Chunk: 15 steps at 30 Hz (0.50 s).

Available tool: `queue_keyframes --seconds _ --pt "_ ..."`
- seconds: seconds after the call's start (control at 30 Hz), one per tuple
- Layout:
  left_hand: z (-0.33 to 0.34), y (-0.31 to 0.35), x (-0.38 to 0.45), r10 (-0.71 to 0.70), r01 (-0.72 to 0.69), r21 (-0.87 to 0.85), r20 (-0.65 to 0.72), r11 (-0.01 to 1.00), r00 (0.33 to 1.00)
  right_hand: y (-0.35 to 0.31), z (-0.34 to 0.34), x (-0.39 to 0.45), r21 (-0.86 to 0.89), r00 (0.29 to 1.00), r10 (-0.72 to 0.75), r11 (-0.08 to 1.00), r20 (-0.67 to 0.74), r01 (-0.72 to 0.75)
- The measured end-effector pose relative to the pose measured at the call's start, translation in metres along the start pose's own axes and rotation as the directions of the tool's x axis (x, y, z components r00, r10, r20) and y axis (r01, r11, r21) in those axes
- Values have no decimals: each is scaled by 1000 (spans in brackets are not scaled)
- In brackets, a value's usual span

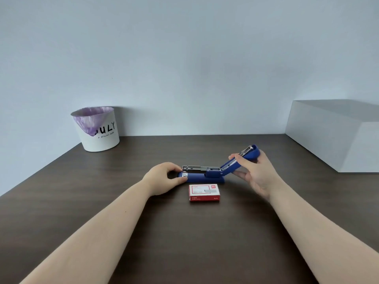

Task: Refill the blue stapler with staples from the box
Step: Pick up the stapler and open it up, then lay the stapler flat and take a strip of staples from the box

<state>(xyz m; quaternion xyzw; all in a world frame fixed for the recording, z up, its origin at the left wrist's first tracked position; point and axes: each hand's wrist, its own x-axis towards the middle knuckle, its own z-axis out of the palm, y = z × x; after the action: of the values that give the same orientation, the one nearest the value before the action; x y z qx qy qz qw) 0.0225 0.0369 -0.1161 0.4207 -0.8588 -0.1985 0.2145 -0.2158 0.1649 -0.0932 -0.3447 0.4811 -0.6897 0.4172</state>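
The blue stapler (207,177) lies on the dark wooden table (102,191), its base flat and its metal staple channel exposed. Its top cover is swung open, tilted up and back to the right. My left hand (164,177) grips the front end of the stapler's base and holds it down. My right hand (254,171) holds the raised cover between thumb and fingers. The red and white staple box (204,192) lies closed on the table just in front of the stapler, between my two hands.
A white waste bin (96,130) with a purple liner stands at the table's back left against the wall. A large white block (336,136) sits at the back right.
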Motion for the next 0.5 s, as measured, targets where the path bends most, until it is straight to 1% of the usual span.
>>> queue_keyframes --seconds 0.03,0.07,0.13,0.17,0.23,0.3,0.33,0.43,0.5 --pt "0 0 0 -8 8 -1 2 1000 1000 2 -4 -2 15 1000 11 1000 -20 -10" --pt "1 1 0 -16 16 -2 3 1000 1000 4 -10 -2 -34 999 4 999 -44 -5" --pt "2 2 -2 -27 27 -1 -1 1000 1000 6 -18 -1 -231 995 -47 973 -89 25" --pt "2 2 -3 -30 30 2 -3 1000 1000 6 -22 -1 -334 991 -80 942 -111 38" --pt "3 2 -5 -31 31 12 -2 999 1000 5 -27 -4 -542 981 -152 838 -121 62" --pt "3 2 -7 -37 37 22 -11 999 999 4 -31 -6 -689 977 -200 718 -68 99" --pt "3 2 -7 -42 42 24 -17 999 999 4 -32 -6 -712 977 -207 693 -46 114" --pt "3 5 -10 -48 49 32 -38 998 998 4 -32 -6 -737 977 -211 662 -9 137" --pt "3 7 -13 -61 62 5 -83 998 995 5 -32 -3 -758 975 -221 634 13 154"
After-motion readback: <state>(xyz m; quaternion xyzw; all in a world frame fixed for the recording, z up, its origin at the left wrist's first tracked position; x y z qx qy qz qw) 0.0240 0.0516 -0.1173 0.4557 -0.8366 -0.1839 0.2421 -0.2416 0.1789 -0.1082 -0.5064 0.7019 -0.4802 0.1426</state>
